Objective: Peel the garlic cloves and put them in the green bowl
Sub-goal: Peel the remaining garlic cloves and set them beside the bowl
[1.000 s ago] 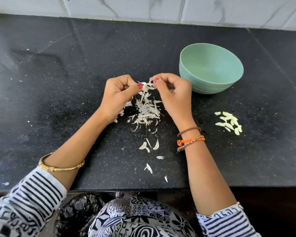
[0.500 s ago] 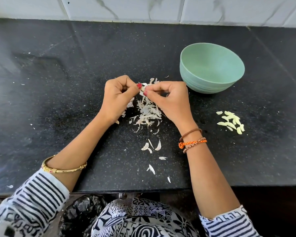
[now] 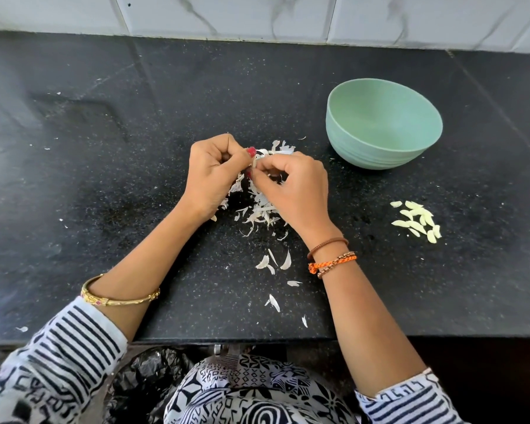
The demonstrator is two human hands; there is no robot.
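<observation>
Both hands meet over the middle of the black speckled stone worktop, directly above the heap of white papery garlic skins, so that whatever is stripped off falls onto the same pile. The left hand has its fingers curled, its thumb and forefinger pinching a small pale garlic clove; the right hand is curled too, its fingertips nipping the same clove from the other side, which looks like a pull to tear the skin away. Little of the clove shows between the fingers, so how much skin remains cannot be told.

The pale green round bowl stands to the right and a little further back, near the right hand, a sensible place for dropping cloves in; what shows of its inside holds nothing. The peeled yellowish cloves instead lie in a small cluster on the worktop, right of the right wrist and well apart from the skins, probably parked there to be moved into the bowl together. A few stray skins lie nearer the worktop's front edge.
</observation>
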